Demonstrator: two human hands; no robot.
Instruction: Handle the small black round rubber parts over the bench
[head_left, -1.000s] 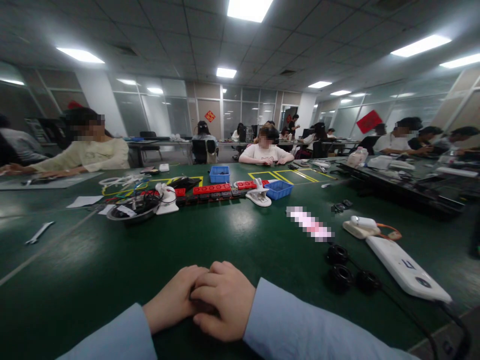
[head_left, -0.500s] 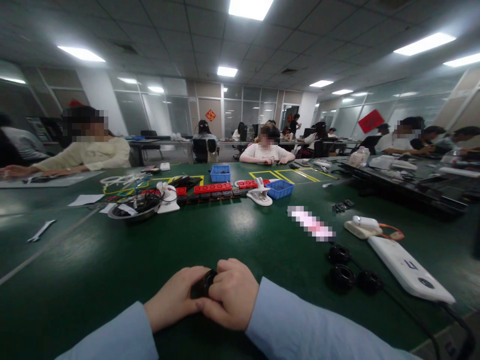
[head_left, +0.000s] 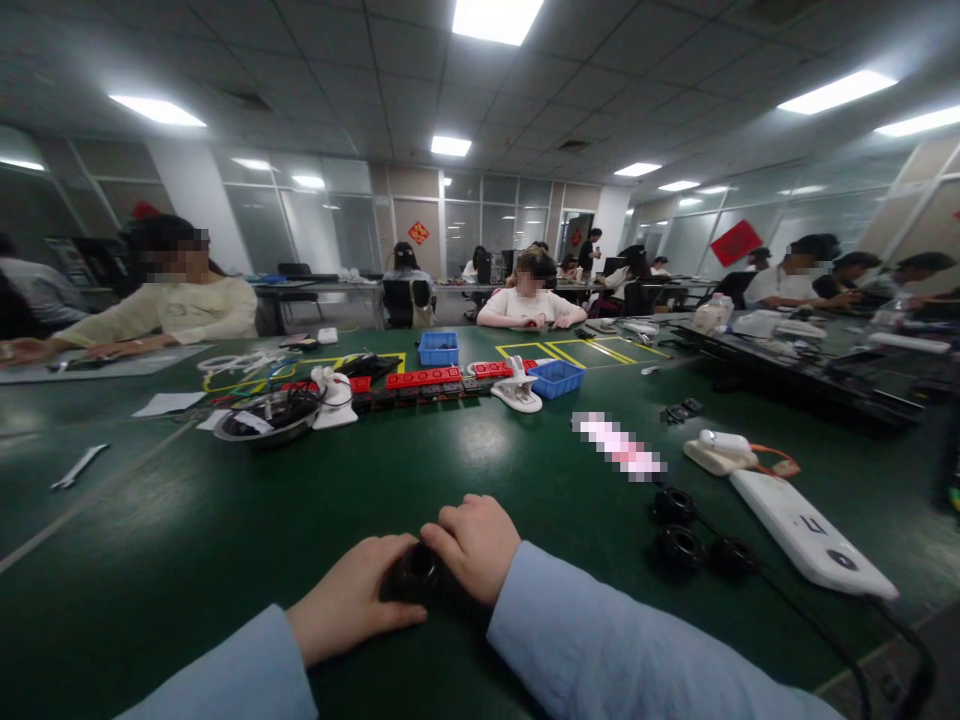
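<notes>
Black ring (head_left: 409,576) partly covered, sleeves (head_left: 600,635) cropped below

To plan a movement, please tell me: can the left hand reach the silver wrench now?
Probably yes, with a stretch: nothing stands between the left hand and the silver wrench, though that hand is curled around a black round part.

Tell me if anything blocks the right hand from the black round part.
Nothing visible does: the right hand is close beside the black round part, though contact is unclear. The left hand holds the part's opposite side.
</notes>
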